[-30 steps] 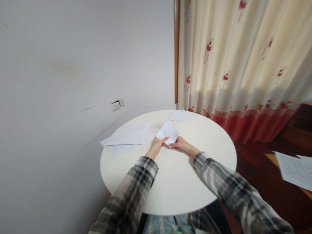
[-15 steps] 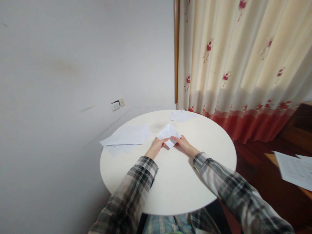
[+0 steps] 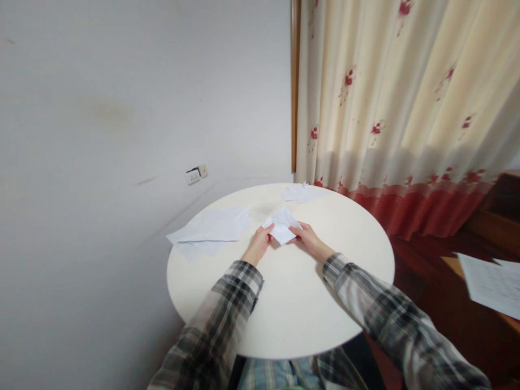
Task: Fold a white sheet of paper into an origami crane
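A small folded sheet of white paper (image 3: 282, 225), roughly diamond-shaped with crease lines, is held over the far half of the round white table (image 3: 284, 303). My left hand (image 3: 260, 240) pinches its left corner, thumb on top. My right hand (image 3: 306, 236) grips the right corner the same way, with its thumb lying on the paper. The other fingers of both hands are mostly hidden under the sheet. One corner of the paper points toward me and one away.
A stack of white sheets (image 3: 215, 226) lies on the table's left side. Smaller paper pieces (image 3: 300, 193) rest at its far edge. Beyond stand a wall with a socket (image 3: 192, 176) and a flowered curtain (image 3: 385, 108). Written sheets (image 3: 491, 284) lie on a wooden surface at right.
Both thumbs have moved outward from the paper's middle to its side corners. More of the paper's face now shows. My forearms have hardly shifted.
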Demonstrator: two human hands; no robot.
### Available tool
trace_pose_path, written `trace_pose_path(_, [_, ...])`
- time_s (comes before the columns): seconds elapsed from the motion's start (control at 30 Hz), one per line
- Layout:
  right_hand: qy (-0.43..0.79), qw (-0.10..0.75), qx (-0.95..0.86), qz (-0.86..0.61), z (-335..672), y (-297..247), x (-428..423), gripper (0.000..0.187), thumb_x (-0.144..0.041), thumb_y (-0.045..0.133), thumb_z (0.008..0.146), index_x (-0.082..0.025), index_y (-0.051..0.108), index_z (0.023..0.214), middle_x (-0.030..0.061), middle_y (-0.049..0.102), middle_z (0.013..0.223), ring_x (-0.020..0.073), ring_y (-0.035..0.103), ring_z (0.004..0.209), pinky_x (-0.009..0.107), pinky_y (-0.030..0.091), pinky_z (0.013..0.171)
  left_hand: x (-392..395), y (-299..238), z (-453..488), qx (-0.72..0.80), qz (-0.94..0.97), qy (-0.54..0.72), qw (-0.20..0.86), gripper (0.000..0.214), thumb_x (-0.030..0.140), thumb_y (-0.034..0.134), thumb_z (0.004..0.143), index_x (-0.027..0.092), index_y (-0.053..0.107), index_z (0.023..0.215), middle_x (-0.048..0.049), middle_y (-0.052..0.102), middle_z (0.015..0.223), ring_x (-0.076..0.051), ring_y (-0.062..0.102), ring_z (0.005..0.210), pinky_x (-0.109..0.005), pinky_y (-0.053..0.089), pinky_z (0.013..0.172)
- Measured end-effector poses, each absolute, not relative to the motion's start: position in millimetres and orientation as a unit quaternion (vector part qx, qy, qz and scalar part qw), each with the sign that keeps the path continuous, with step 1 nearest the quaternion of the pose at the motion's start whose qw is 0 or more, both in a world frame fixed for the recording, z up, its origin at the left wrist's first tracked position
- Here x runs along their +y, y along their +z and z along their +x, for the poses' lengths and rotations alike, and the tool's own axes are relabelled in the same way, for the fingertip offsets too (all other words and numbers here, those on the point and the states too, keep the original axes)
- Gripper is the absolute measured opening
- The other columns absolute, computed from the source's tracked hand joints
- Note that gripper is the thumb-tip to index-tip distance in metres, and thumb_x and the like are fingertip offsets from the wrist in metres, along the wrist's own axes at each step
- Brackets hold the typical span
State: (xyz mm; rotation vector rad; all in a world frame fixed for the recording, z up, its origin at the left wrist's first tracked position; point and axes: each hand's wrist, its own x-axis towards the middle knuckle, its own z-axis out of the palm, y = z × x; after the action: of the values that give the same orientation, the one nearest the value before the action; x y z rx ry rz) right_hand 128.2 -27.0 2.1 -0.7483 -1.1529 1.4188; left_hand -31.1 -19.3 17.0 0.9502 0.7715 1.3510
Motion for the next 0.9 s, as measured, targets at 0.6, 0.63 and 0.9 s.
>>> trace_pose_path(0.6, [0.612, 0.514, -0.511, -0.315, 123, 17, -42, 0.024, -0.025, 0.067, 0.06, -0.013, 0.064, 0.081, 0.006, 0.067, 0.077, 0.0155, 0.059, 0.065, 0.026, 0.047, 0.06, -33, 28, -30, 0.357, 0.352, 0.551, 0.667, 0.02, 0.011, 0.061, 0.06, 0.01, 0.063, 0.08, -0.0077, 0.068, 0.079, -0.017, 0.061, 0.067, -0.027, 0.047, 0.065])
trace_pose_path(0.63, [0.605, 0.522, -0.513, -0.315, 124, 17, -42, 0.025, -0.026, 0.068, 0.059, -0.013, 0.064, 0.08, 0.0058, 0.067, 0.076, 0.0154, 0.059, 0.064, 0.025, 0.045, 0.06, -33, 28, -30, 0.359, 0.352, 0.553, 0.664, 0.019, 0.01, 0.06, 0.06, 0.01, 0.063, 0.08, -0.0074, 0.067, 0.078, -0.016, 0.061, 0.066, -0.026, 0.047, 0.063])
trace_pose_path(0.9, [0.572, 0.523, -0.545, -0.321, 127, 12, -36, 0.03, -0.023, 0.071, 0.052, -0.012, 0.066, 0.079, 0.0013, 0.064, 0.069, 0.0122, 0.053, 0.06, 0.023, 0.038, 0.059, -30, 25, -31, 0.378, 0.365, 0.547, 0.652, 0.017, 0.008, 0.059, 0.055, 0.01, 0.062, 0.071, -0.0019, 0.062, 0.061, -0.011, 0.054, 0.052, -0.022, 0.039, 0.052])
